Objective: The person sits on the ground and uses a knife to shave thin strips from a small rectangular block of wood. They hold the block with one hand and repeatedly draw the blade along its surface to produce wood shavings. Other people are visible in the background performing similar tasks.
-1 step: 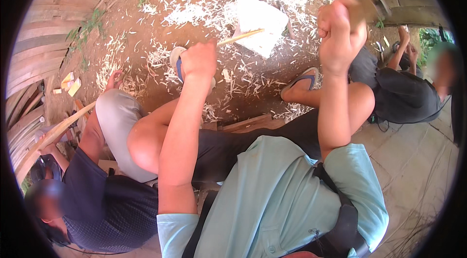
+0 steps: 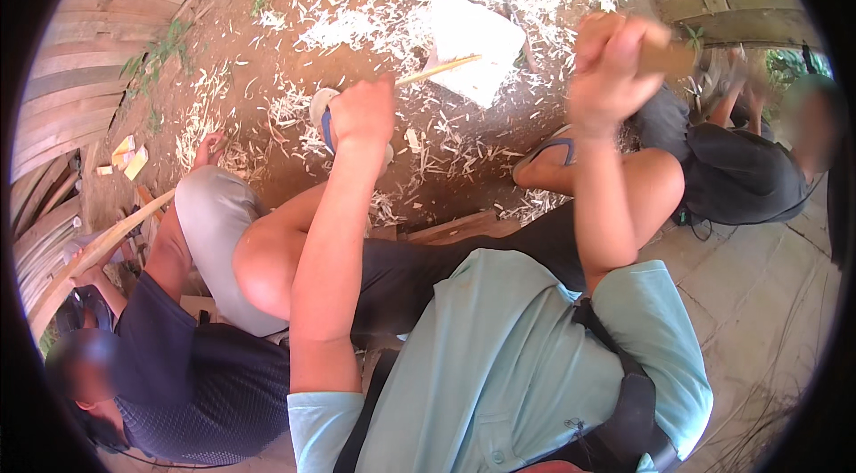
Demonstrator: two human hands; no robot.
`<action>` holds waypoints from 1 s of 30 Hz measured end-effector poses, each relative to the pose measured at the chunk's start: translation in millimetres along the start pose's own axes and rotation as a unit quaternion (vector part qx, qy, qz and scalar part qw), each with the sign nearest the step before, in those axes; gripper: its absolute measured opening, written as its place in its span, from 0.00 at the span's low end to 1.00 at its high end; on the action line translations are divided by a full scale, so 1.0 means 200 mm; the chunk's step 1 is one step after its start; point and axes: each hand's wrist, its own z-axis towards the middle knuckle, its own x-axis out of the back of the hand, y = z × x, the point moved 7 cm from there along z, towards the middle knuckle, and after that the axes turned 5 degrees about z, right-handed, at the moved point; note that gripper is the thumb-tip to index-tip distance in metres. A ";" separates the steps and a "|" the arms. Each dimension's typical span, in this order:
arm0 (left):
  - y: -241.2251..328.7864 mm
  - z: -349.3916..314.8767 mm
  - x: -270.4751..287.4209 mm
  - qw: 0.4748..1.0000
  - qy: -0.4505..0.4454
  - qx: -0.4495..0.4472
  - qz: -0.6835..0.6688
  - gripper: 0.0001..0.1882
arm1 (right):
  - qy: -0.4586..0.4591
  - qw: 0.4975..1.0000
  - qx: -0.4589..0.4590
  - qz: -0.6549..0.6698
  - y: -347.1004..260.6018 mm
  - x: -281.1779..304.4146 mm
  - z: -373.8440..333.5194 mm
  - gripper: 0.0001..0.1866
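Observation:
My left hand (image 2: 361,112) is closed in a fist around a thin, pale yellow wooden stick (image 2: 437,70), which points right above the ground. The stick's far end lies in front of a white slab (image 2: 481,36) on the ground; whether they touch I cannot tell. My right hand (image 2: 615,76) is raised on the right, smeared by motion, its fingers wrapped round a brown wooden piece (image 2: 669,60). That piece sticks out to the right and is too blurred to name more exactly. The two hands are well apart.
Pale wood shavings (image 2: 357,27) litter the brown dirt. At the left a person in a dark shirt (image 2: 214,384) sits near a long wooden strip (image 2: 107,241); another in dark clothes (image 2: 749,174) sits at the right. Plank walls (image 2: 89,36) stand on both sides.
My right hand has moved slightly left and lower in the picture with the brown piece. My left hand and the stick have barely shifted.

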 end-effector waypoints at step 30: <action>0.07 0.06 0.01 0.997 -0.009 0.033 -0.065 0.11 | -0.352 0.666 -0.420 -0.506 0.93 0.32 -0.57 0.20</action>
